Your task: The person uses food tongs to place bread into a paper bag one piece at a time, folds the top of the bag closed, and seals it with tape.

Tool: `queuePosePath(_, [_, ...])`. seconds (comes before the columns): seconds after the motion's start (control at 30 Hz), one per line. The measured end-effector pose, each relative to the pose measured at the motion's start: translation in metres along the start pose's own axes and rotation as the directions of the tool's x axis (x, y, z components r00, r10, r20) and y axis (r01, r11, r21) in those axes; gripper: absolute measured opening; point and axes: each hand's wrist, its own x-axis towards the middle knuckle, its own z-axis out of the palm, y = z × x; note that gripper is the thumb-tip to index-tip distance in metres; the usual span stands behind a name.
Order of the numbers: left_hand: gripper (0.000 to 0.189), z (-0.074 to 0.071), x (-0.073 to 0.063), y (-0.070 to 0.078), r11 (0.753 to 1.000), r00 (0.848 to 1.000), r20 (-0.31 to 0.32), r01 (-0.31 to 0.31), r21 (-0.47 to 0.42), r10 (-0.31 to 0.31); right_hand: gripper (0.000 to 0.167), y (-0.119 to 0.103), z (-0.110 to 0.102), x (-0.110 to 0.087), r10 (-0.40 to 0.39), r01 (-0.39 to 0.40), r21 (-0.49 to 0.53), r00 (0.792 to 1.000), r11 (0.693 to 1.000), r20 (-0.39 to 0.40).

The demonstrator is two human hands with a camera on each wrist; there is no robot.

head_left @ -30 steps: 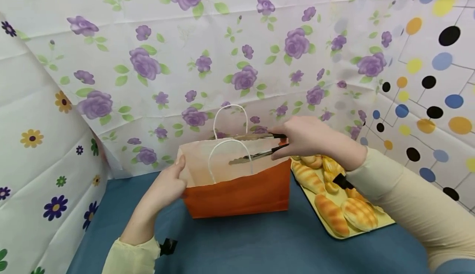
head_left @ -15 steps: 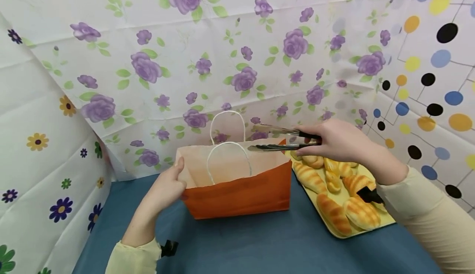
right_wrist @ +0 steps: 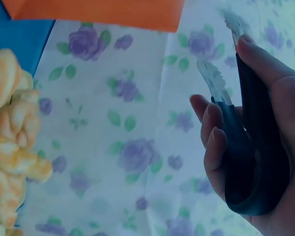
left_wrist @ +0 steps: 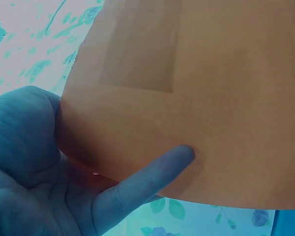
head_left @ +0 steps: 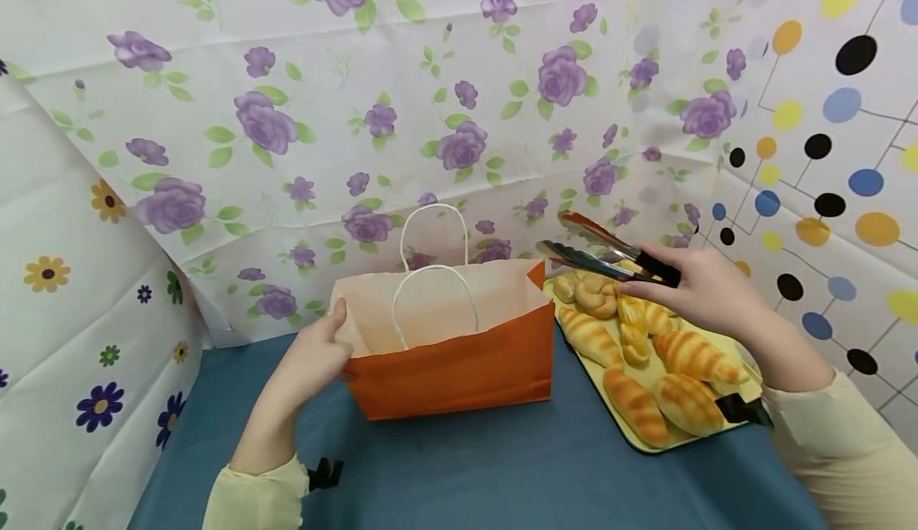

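Note:
An orange paper bag (head_left: pixel 452 378) with white cord handles stands upright on the table, its pale inside showing through the open mouth. At its left edge my left hand (head_left: pixel 308 363) pinches the rim; in the left wrist view one finger (left_wrist: pixel 152 177) lies against the pale paper. My right hand (head_left: pixel 717 291) grips a pair of tongs (head_left: pixel 610 251) by the black handles, above the bread tray. The metal tips stand apart with nothing between them and point left, toward the bag. The right wrist view shows fingers curled round the tongs (right_wrist: pixel 255 147).
Right of the bag lies a yellow tray (head_left: pixel 627 430) with several bread pieces (head_left: pixel 692 355), some striped, some twisted. A blue cloth (head_left: pixel 459 474) covers the table. Flowered sheets (head_left: pixel 402 92) hang behind and left, a dotted sheet (head_left: pixel 810 267) to the right.
My right hand has drawn the tongs out of the bag's mouth and moved right, over the tray. The tongs' tips have stayed apart. My left hand keeps its hold on the bag.

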Motion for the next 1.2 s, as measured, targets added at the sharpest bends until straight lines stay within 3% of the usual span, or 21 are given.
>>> queuePosePath(0.17, [0.079, 0.0, 0.001, 0.001, 1.0, 1.0, -0.001, 0.01, 0.007, -0.01, 0.087, 0.018, 0.001, -0.012, 0.104, -0.104, 0.0, 0.994, 0.995, 0.024])
queuePosePath(0.43, [0.079, -0.001, 0.002, 0.001, 1.0, 1.0, -0.007, 0.011, 0.0, -0.011, 0.087, 0.037, 0.002, -0.025, 0.146, -0.145, -0.022, 0.988, 0.989, 0.04])
queuePosePath(0.67, [0.078, 0.001, 0.001, 0.0, 1.0, 1.0, -0.012, 0.001, -0.011, -0.001, 0.09, 0.046, -0.001, -0.036, 0.232, -0.231, -0.023, 0.966, 0.973, 0.111])
queuePosePath(0.93, [0.078, 0.006, 0.001, -0.001, 1.0, 1.0, -0.015, 0.015, -0.01, -0.015, 0.093, 0.059, 0.0, -0.052, 0.282, -0.281, -0.031, 0.95, 0.959, 0.135])
queuePosePath(1.2, [0.079, 0.004, 0.004, 0.002, 1.0, 1.0, -0.012, 0.012, -0.023, -0.012, 0.09, 0.074, 0.002, -0.056, 0.291, -0.289, -0.035, 0.943, 0.957, 0.159])
